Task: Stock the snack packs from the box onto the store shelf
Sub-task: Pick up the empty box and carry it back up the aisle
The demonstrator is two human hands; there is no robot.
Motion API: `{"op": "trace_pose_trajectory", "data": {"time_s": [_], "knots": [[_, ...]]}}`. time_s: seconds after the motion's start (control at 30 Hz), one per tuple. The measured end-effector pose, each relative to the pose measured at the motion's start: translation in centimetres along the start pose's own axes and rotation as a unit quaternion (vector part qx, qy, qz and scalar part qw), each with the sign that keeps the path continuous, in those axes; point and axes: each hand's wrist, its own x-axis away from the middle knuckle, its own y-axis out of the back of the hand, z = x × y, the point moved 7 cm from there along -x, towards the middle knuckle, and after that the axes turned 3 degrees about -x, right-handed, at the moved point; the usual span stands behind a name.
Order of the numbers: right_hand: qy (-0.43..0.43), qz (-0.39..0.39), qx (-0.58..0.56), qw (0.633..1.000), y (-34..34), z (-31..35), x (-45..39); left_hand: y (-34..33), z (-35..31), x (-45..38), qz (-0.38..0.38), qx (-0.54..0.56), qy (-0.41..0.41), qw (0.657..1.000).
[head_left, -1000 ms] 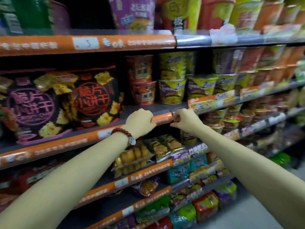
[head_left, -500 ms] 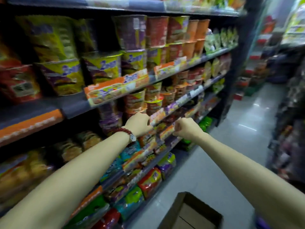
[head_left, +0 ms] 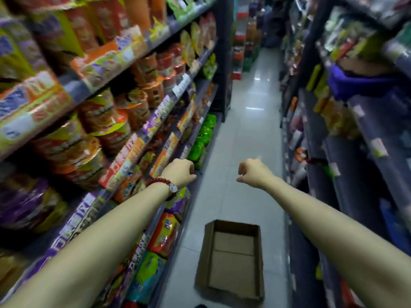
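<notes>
View down a store aisle, seen from the head camera. Both bare arms reach forward over the tiled floor [head_left: 244,134]. The left hand [head_left: 180,173], with a red bead bracelet [head_left: 161,184] at its wrist, has its fingers curled in loosely and holds nothing; it hangs just in front of the edge of the store shelf [head_left: 155,127] on the left, and whether it touches the shelf edge cannot be told. The right hand [head_left: 252,173] is likewise loosely curled and empty, held over the open aisle, well apart from the left hand. The box [head_left: 232,261], an open shallow cardboard tray, lies flat on the floor below and between the two forearms, just beside the base of the left shelving; only its bare cardboard bottom shows, with no packs visible in it. Snack packs [head_left: 164,234] in orange, green and purple wrappers fill the lower tiers of the left shelf, near the box. Higher tiers carry stacked cup noodle tubs [head_left: 97,134], with price strips along the shelf fronts, and bright green packs [head_left: 203,138] sit farther along the bottom tier. A second run of shelving [head_left: 347,130] lines the right side of the aisle, its goods too blurred to identify.
</notes>
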Motion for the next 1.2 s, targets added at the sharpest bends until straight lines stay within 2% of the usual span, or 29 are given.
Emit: {"op": "trace_pose_trajectory", "data": {"time_s": [0.23,0.4,0.53,0.8,0.93,1.07,1.2], "knots": [[-0.146,0.030,-0.020,0.989,-5.8,-8.4,0.0,-9.6,0.1,-5.4,0.092,0.020,-0.021,0.995],[-0.208,0.083,-0.054,0.973,-14.1,-14.4,-0.5,-20.1,2.0,-8.0,0.149,0.043,0.018,0.988],[-0.254,0.076,-0.114,0.958,-21.5,-19.4,-1.4,-29.3,3.2,-9.5,0.195,0.056,0.039,0.978],[-0.289,0.032,-0.221,0.931,-36.4,-27.2,-4.5,-46.9,6.3,-11.7,0.216,0.135,0.111,0.961],[-0.308,0.008,-0.219,0.926,-44.4,-31.5,-5.3,-56.1,8.4,-11.5,0.237,0.169,0.153,0.944],[-0.319,0.012,-0.208,0.925,-51.5,-35.4,-5.5,-63.9,10.0,-11.8,0.242,0.231,0.195,0.922],[-0.338,0.012,-0.213,0.916,-57.6,-39.3,-5.7,-70.8,12.0,-12.6,0.213,0.311,0.281,0.882]]}}
